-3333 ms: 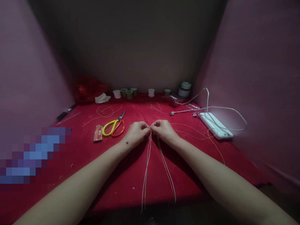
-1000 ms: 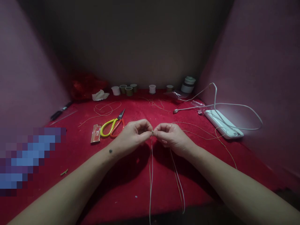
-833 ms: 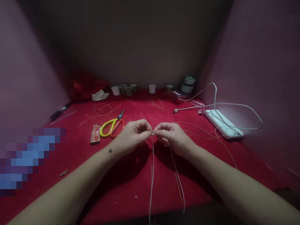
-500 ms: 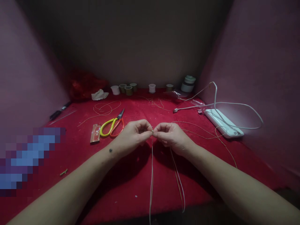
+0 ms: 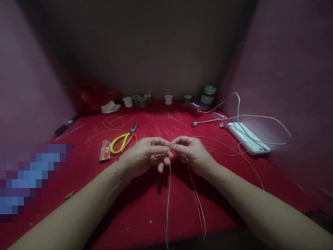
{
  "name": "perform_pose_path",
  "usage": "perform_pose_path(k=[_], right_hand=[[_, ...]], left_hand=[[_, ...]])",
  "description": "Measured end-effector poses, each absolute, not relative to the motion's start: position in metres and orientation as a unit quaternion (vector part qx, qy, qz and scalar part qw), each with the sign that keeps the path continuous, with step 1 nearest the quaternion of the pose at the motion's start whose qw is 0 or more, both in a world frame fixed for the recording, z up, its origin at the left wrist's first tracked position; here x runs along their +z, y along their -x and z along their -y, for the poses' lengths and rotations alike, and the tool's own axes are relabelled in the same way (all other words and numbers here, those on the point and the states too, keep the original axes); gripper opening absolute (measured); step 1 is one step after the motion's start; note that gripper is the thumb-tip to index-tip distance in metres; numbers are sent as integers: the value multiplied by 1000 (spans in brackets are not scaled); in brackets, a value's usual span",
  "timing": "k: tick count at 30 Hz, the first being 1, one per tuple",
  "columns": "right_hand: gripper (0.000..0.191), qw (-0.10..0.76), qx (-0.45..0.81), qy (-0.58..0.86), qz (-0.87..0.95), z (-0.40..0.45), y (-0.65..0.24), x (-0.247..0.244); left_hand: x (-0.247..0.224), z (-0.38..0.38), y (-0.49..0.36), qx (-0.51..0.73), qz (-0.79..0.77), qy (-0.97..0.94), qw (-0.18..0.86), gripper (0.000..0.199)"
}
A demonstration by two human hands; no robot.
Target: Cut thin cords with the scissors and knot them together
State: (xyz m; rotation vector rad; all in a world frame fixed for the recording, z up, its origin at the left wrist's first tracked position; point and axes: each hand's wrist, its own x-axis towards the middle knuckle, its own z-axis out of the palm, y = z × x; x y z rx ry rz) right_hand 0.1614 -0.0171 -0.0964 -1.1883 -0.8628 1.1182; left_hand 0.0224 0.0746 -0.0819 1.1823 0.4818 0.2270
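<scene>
My left hand [image 5: 155, 152] and my right hand [image 5: 191, 150] meet fingertip to fingertip above the middle of the red cloth. Both pinch a small knotted part of thin cord [image 5: 168, 201], pale and tan; the knot itself is mostly covered by fingertips. From the pinch, strands hang straight down past the front edge. More cord [image 5: 197, 198] loops down below my right palm, and further strands trail off to the right. The lower fingers of my left hand are loosely spread. Scissors [image 5: 122, 140] with yellow and red handles lie left of my left hand, partly behind it.
A lighter-like flat red case [image 5: 105, 150] lies beside the scissors. Several thread spools [image 5: 142, 102] and a lidded jar [image 5: 208, 94] line the back. On the right sit a white power bank or phone [image 5: 248, 139] and a white cable [image 5: 260, 115]. Crumpled tissue [image 5: 110, 107] is at back left.
My left hand has turned slightly, and its lower fingers have uncurled below the pinch. Both hands stay together at the cord. The view has shifted a little.
</scene>
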Motion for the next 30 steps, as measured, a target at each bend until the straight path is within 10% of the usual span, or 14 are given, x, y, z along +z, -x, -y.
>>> perform_pose_path(k=[30], right_hand=[[10,607,552,458,343,16,-165,-103]], left_hand=[[-80,-66,-24,130,-282,-621,720,14]])
